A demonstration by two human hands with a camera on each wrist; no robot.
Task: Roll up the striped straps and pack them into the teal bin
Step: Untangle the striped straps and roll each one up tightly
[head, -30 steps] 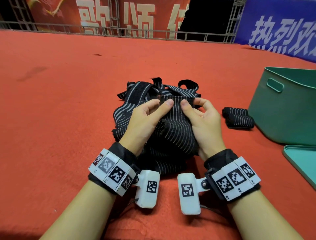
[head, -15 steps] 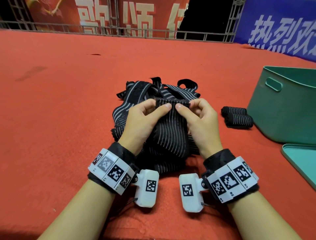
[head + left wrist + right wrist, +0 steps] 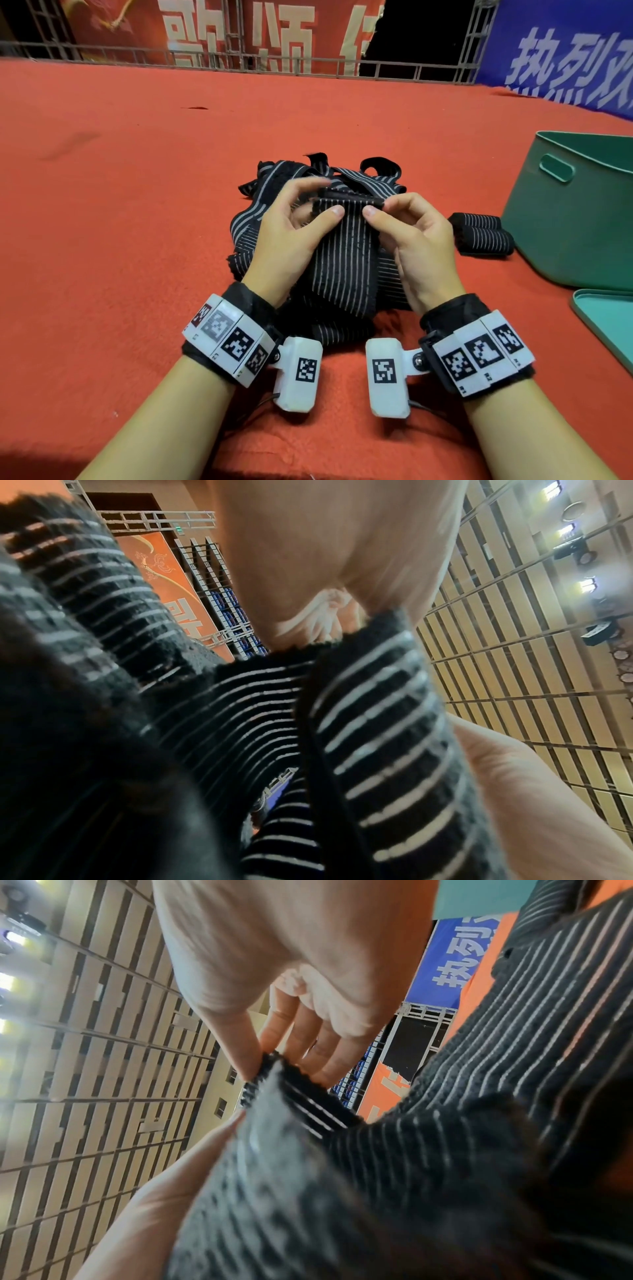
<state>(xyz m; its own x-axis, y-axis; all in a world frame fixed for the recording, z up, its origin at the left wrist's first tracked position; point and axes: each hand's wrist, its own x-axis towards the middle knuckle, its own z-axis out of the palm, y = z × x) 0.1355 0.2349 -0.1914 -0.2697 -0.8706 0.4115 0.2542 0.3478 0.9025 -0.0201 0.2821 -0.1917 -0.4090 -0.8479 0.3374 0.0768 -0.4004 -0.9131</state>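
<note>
Two hands worked at the centre of the head view, and both were mine. At left of centre, my left hand point(image 3: 291, 233) had its thumb pressed on the near face of the striped strap point(image 3: 346, 260) and its fingers curled over the strap's far end; those fingers were blurred, so I could not say just how they lay. Between the hands, that far end was already turned over into a thin dark fold point(image 3: 349, 198) running left to right across the frame. The strap's long axis ran from the fold straight down toward my wrists, draped over the loose pile of straps point(image 3: 260, 192) on the red carpet point(image 3: 137, 240). So the rolling, as I judged it, had to come toward me along that length, with both hands equally near, one at each corner.

Right of centre, my right hand point(image 3: 411, 240) pinched the fold's right corner between thumb and curled fingers; the right wrist view showed the thumb point(image 3: 240, 1042) and fingers clamping the strap's edge point(image 3: 274, 1066).

Further right, two rolled straps point(image 3: 483, 236) lay side by side on the carpet just beside the teal bin point(image 3: 575, 240), not yet in it. The bin's lid point(image 3: 609, 315) lay at the right edge.
</note>
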